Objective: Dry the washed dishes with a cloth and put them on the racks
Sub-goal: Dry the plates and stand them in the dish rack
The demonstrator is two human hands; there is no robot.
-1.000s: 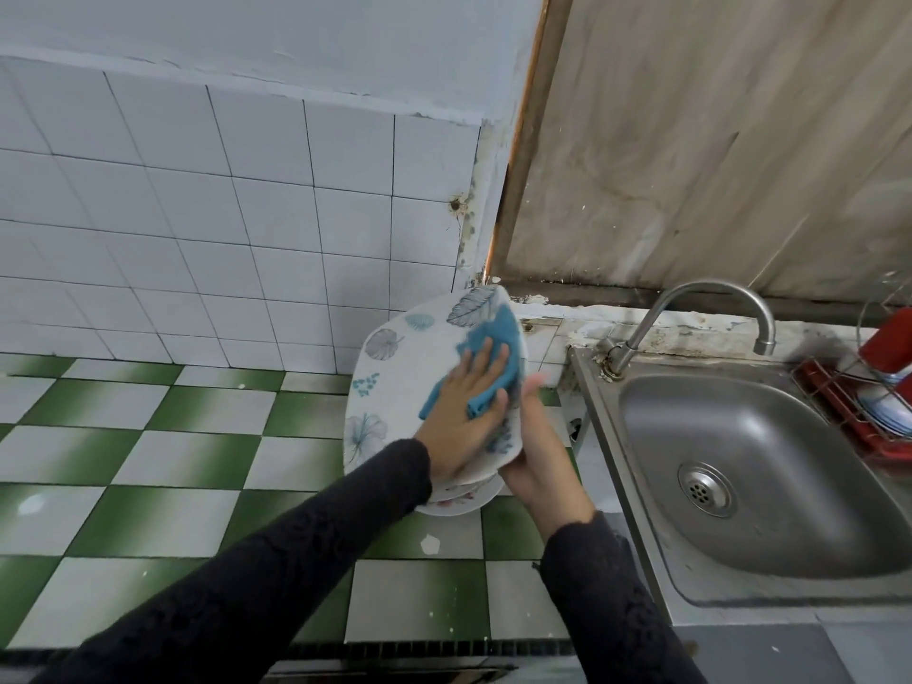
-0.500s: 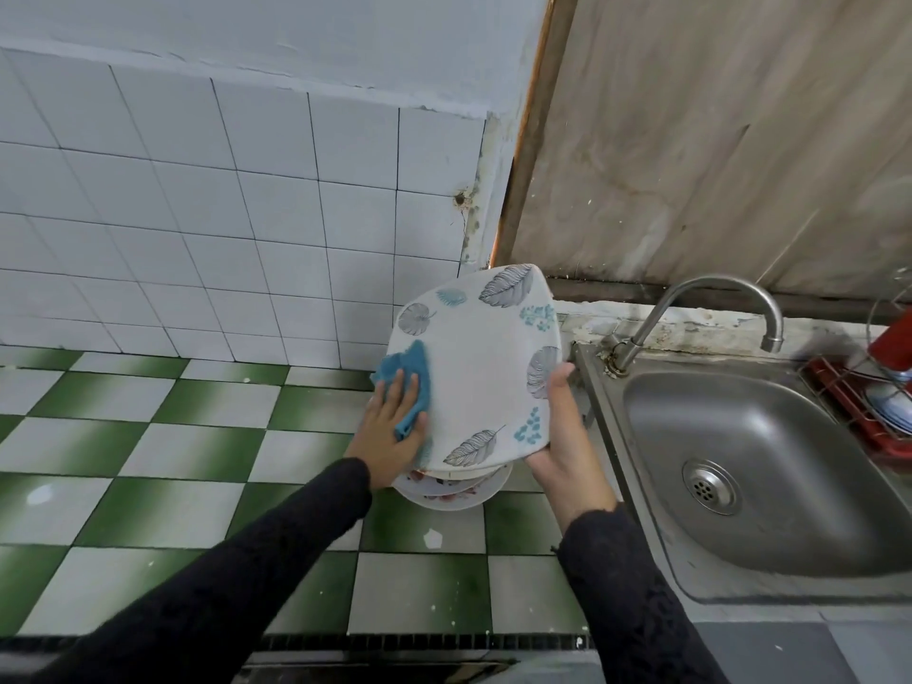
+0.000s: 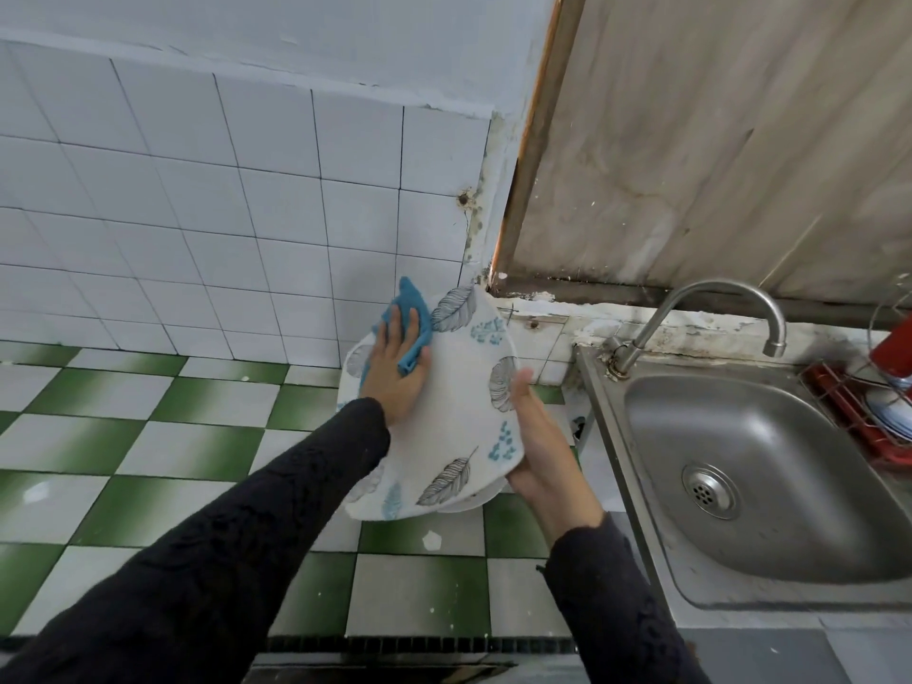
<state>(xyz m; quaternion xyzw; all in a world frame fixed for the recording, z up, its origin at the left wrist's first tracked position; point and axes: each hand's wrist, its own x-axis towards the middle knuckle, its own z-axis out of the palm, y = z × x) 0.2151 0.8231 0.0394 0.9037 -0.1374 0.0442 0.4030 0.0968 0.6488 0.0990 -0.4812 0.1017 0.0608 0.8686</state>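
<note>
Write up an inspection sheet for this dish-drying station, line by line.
Surface: green-and-white tiled counter, with a small white fleck on it.
Job's things: leaf-patterned plate held tilted above other plates, which are mostly hidden; blue cloth on its upper left; red rack at the right edge, holding dishes.
Clutter: nothing seen.
Grips: left hand presses the blue cloth flat on the plate; right hand holds the plate's right rim.
Cables: nothing seen.
Surroundings: white tiled wall; steel sink with faucet; wood panel behind.
</note>
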